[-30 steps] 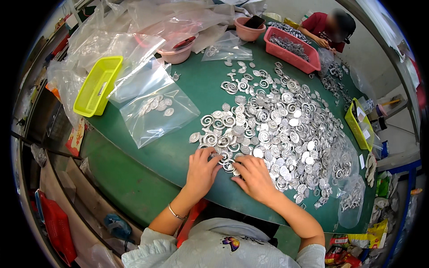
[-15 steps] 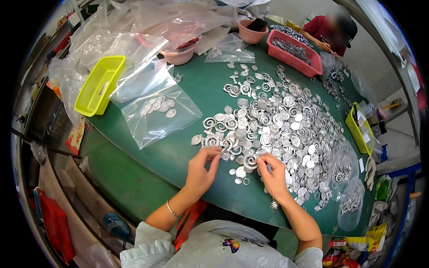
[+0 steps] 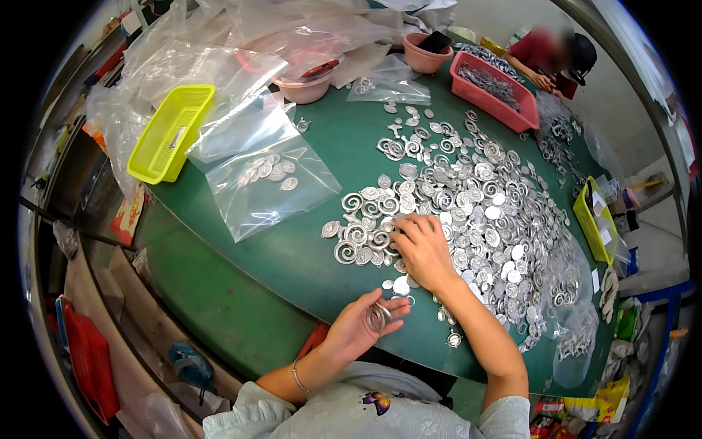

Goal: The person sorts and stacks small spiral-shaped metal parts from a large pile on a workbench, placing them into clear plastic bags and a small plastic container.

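My left hand (image 3: 360,323) is palm up near the table's front edge, with a grey metal spiral pendant (image 3: 379,317) lying on its fingers, which are partly extended. Farther forward, my right hand (image 3: 424,252) reaches palm down into the left side of a wide pile of silvery metal pieces (image 3: 486,208). Its fingers are bent, and their tips touch the pieces next to another spiral pendant (image 3: 355,234). What lies under those fingertips is hidden. The pile mixes spirals with oval and round medals.
Left of the pile lies a clear plastic bag (image 3: 270,186) with several oval medals. A yellow-green basket (image 3: 172,135) stands beyond it. Pink tubs (image 3: 426,55) and a pink tray (image 3: 497,99) stand at the back, near another person's hand (image 3: 542,82). Another yellow basket (image 3: 594,223) is at right.
My left hand has drawn back toward me and turned palm up with a spiral pendant on it. My right hand has moved forward and left onto the pile's edge.
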`<state>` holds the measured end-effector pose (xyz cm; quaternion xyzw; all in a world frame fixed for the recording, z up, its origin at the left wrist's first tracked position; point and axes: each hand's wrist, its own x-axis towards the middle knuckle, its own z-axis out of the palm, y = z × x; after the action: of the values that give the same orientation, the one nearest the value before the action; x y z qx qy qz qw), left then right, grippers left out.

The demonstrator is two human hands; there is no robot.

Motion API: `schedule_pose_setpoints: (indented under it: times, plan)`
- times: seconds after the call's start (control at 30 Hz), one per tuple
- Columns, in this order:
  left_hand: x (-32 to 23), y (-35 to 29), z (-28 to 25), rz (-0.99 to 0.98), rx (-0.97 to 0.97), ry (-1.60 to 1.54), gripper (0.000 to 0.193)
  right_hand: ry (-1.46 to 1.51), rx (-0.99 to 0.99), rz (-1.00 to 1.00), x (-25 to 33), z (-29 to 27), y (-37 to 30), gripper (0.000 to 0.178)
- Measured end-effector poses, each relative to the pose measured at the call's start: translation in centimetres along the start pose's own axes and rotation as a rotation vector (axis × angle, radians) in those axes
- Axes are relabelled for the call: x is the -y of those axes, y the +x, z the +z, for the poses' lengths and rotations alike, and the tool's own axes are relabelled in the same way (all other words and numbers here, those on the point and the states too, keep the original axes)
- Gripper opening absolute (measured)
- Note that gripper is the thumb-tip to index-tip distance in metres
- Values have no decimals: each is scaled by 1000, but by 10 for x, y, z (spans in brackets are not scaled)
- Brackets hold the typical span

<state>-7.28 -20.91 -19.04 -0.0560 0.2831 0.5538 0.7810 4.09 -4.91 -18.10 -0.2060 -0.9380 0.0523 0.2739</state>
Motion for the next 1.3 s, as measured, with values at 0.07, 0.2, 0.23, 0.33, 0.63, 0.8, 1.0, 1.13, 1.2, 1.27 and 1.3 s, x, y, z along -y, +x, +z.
schedule_pose_setpoints:
  times: [0.07, 0.2, 0.23, 0.33, 0.63, 0.8, 1.0, 1.13, 1.2, 1.27, 1.3]
  plan:
    - [0, -2, -7, -7, 38, -45, 33, 43, -38, -6, -2, -4, -3, 20]
    - [-5, -4, -15, 32, 148, -126, 39, 192, -39, 215, -4, -11, -11, 21]
    - [-5, -3, -16, 42, 156, -140, 41, 229, -38, 151, 2, -12, -7, 28]
    - [-4, 0, -15, 30, 155, -187, 38, 3, 135, -20, 14, -9, 1, 35]
    - [-5, -7, 7, 170, 142, -79, 50, 646, 58, 465, 16, -23, -13, 6]
    - [-8, -3, 3, 131, 162, -43, 52, 349, 65, 272, 14, -26, -10, 17]
    - [-2, -11, -6, 187, 106, -18, 50, 7, 265, 72, 28, -21, -24, 24]
    - [-2, -14, -4, 271, 96, 15, 48, 55, 94, 108, 23, -21, -24, 17]
    - [-2, -13, -1, 259, 59, -53, 46, 355, 101, 242, 32, -28, -20, 11]
    - [-3, -11, 1, 219, 53, -111, 45, 726, 284, 410, 44, -38, -16, 9]
    - [-4, -9, 0, 189, 63, -135, 45, 672, 356, 395, 43, -36, -14, 16]
